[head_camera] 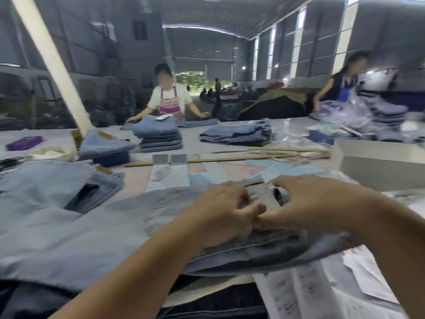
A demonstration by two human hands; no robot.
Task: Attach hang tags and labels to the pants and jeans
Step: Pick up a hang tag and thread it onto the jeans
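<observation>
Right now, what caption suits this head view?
Both hands, left and right, work on jeans at a table.

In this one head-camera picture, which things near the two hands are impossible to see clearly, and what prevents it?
1. Head view: what the left hand and right hand pinch on the grey-blue denim jeans; the curled fingers hide it.
2. Print on the white paper sheets: blurred and too small.
3. White paper tag beyond the right hand: blurred, its attachment is unclear.
</observation>
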